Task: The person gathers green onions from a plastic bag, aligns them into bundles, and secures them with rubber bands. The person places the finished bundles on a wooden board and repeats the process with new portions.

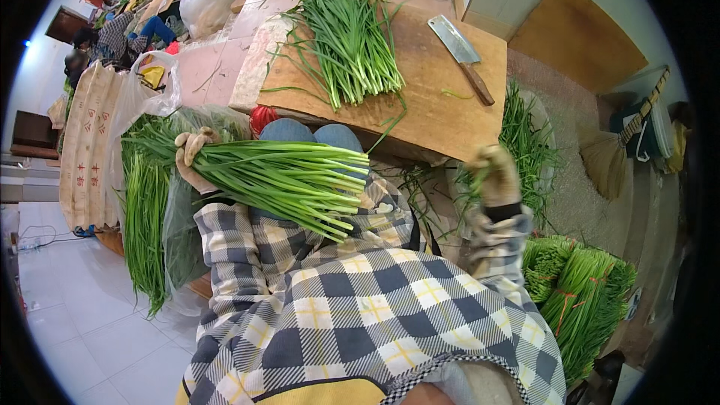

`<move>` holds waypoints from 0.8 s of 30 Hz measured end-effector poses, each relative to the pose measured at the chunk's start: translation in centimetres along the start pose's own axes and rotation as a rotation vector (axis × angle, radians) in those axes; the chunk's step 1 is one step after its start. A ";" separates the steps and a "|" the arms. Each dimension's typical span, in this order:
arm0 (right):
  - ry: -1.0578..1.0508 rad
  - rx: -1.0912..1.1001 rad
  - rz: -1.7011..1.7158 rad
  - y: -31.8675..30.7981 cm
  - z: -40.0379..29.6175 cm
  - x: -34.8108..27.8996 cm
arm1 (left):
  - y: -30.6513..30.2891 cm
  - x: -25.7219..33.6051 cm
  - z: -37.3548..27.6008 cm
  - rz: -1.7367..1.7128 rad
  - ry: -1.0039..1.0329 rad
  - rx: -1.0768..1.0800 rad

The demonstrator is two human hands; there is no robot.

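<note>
My left hand (194, 158), in a pale work glove, grips a bundle of garlic chives (281, 177) by its leafy part; the pale stem ends point right across my lap. My right hand (495, 174), also gloved and blurred, is raised off the right front corner of a wooden board (433, 118). A few green scraps show at its fingers; whether it holds them I cannot tell. A second pile of chives (351, 45) lies on the board. To its right rests a cleaver (462, 56) with a wooden handle.
Loose chives (145, 225) fill a plastic bag at my left, beside a stack of pale slats (90, 152). Green trimmings (523, 140) lie right of the board. Tied chive bundles (579, 287) sit lower right, with a broom (604, 157) beyond. A person (115, 39) is at the far left.
</note>
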State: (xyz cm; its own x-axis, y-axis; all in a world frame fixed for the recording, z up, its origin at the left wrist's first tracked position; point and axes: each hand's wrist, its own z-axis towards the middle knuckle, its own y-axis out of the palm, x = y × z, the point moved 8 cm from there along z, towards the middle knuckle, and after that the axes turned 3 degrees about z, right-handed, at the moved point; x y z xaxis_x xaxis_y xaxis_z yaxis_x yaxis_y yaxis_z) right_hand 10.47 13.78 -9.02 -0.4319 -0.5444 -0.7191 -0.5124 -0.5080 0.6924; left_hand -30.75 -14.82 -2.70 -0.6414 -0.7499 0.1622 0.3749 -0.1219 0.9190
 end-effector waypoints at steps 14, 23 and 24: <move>0.397 -0.094 -0.042 15.8 0.4 13.5 | -0.4 0.5 0.7 0.585 0.040 0.434; 0.322 0.043 -0.230 13.5 1.1 14.0 | 0.3 -1.4 0.6 -0.001 -0.067 0.135; 0.351 0.114 -0.162 13.7 1.2 13.6 | 1.3 -1.7 0.4 0.027 -0.019 0.128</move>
State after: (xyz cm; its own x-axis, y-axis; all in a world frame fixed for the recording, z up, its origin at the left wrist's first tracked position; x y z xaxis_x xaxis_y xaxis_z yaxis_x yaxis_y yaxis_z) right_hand -3.26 0.21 -9.35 -0.0689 -0.6685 -0.7405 -0.6407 -0.5394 0.5465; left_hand -29.43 -13.44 -1.62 -0.6452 -0.7391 0.1935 0.3050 -0.0170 0.9522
